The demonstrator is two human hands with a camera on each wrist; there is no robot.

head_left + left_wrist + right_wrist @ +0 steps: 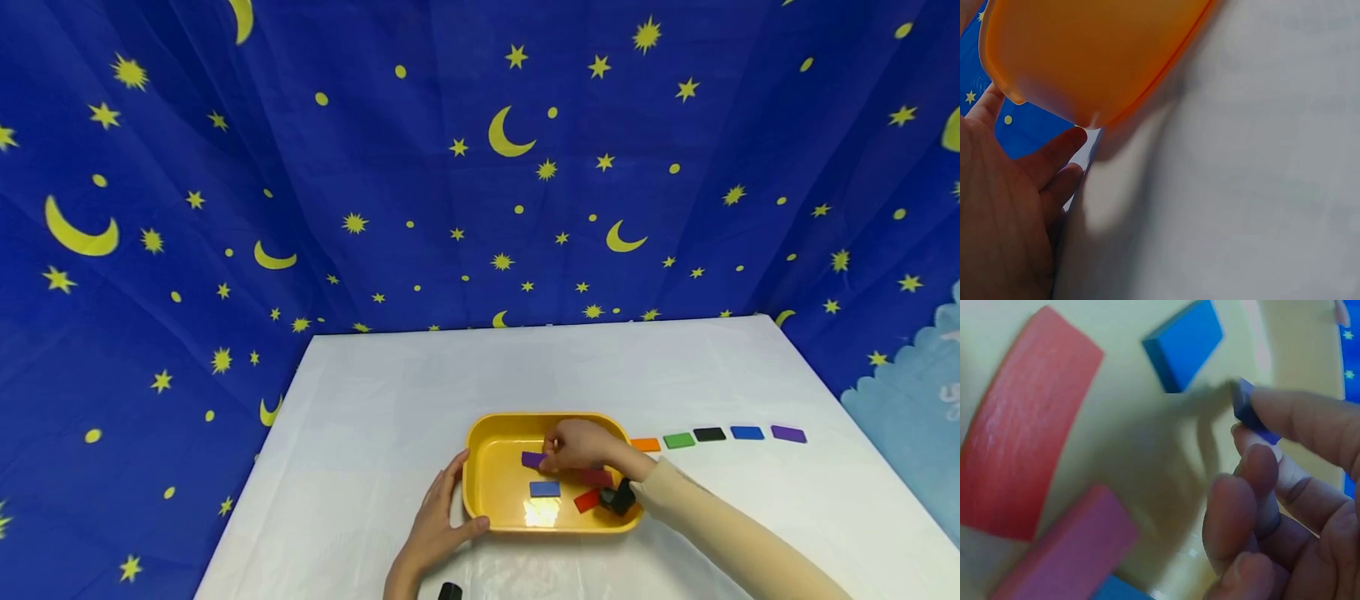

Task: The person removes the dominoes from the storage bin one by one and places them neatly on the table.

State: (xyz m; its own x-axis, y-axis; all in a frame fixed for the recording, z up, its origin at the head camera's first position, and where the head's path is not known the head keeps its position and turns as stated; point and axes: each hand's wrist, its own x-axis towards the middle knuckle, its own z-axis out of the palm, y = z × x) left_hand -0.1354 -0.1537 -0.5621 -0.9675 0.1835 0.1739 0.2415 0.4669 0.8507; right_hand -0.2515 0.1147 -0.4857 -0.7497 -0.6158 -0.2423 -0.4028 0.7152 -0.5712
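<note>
A yellow plastic basin [487,525] sits on the white table. My right hand [577,444] reaches into it and pinches a purple block [1249,412] between thumb and fingertips, close over the basin floor. Near that hand lie a blue block [544,489], a large red block [1032,425] and a pinkish block [1075,547]. Another blue piece [1121,590] peeks out at the lower edge of the right wrist view. My left hand [437,521] steadies the basin's left end, fingers along its outer wall and thumb at the front rim.
Right of the basin runs a row of flat blocks: orange [645,445], green [678,440], black [709,434], blue [747,432] and purple [788,434]. A dark blue curtain [435,192] with yellow moons and stars hangs behind and beside the table [375,392].
</note>
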